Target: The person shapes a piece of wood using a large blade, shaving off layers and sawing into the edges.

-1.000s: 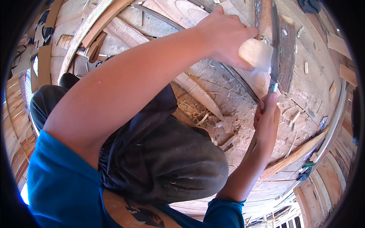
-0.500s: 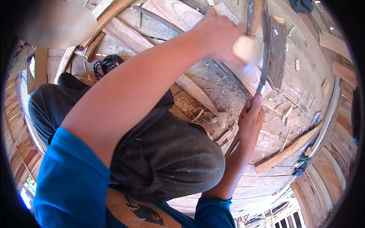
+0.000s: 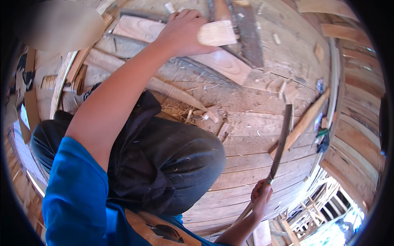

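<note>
In the head view, the saw (image 3: 281, 141) has come away from the wooden block (image 3: 216, 33). A second ago its blade stood against the block's right end; now it is well apart, down toward the lower right, its blade slanting upward from the person's right grip (image 3: 261, 196). That grip is clenched around the handle, as it was before. The left grip (image 3: 184, 30) grasps the block's left end, fingers on the far side and thumb on the near side, and has stayed on it throughout. The block sits over a flat board (image 3: 225, 63), its right end sticking out past the hand. The whole scene has also shifted leftward in the picture, showing more of the plank wall (image 3: 361, 110) on the right.

Just beyond the block lies a dark slab (image 3: 248, 37) with rough edges. Wood scraps (image 3: 290, 92) lie on the floor (image 3: 246, 143) to the right of the board. The saw's upper blade overlaps a long timber piece (image 3: 303, 123) from this angle; whether they touch cannot be told. The left forearm (image 3: 123, 82) crosses in front of a tapered strip (image 3: 176, 91) and part of the board. A bent knee (image 3: 193, 156) hides the floor between the arms, and a blurred oval (image 3: 61, 26) covers the upper left.
</note>
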{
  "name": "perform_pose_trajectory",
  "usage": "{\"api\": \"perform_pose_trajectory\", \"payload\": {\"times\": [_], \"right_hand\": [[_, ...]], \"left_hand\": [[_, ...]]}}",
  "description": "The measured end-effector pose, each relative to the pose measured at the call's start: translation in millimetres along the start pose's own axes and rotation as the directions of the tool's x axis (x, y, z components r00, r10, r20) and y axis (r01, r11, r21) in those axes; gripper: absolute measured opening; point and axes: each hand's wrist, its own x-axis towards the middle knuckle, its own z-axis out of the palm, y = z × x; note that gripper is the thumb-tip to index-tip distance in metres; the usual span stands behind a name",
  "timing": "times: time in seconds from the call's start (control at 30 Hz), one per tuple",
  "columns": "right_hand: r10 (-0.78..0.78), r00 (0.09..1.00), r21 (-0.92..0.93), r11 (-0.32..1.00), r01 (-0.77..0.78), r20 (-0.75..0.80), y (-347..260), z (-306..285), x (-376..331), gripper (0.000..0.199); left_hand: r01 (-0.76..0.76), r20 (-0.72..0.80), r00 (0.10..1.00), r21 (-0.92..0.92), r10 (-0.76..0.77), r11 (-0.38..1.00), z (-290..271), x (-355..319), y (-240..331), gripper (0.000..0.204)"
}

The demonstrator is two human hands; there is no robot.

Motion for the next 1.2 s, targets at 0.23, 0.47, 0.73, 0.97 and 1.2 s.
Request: {"api": "perform_pose_trajectory", "payload": {"times": [0.23,0.47,0.73,0.97,1.2], "right_hand": [[-0.239,0.964,0.194,0.957,0.214,0.116,-31.9,52.8,-38.8,0.044],[-0.657,0.754,-0.016,0.754,0.657,0.013,-63.7,84.7,-84.2,0.021],[-0.699,0.715,-0.282,0.680,0.676,0.027,-143.9,144.1,-144.7,0.029],[-0.847,0.514,-0.615,0.335,0.714,0.136,-162.4,178.3,-177.7,0.029],[-0.870,0.480,-0.625,0.314,0.715,0.112,-179.5,192.4,-186.9,0.024]], "left_hand": [[0.071,0.199,0.980,-0.208,-0.029,0.975,-117.5,-21.3,36.7,0.071],[0.059,0.244,0.970,-0.226,-0.002,0.972,-239.3,-81.4,42.4,0.071],[-0.111,0.101,0.983,-0.319,0.151,0.941,-287.6,-150.6,35.5,0.035],[-0.121,0.065,0.983,-0.461,0.169,0.879,-303.7,-166.7,19.4,0.030],[-0.076,0.129,0.974,-0.592,0.187,0.802,-310.3,-171.3,9.0,0.035]]}}
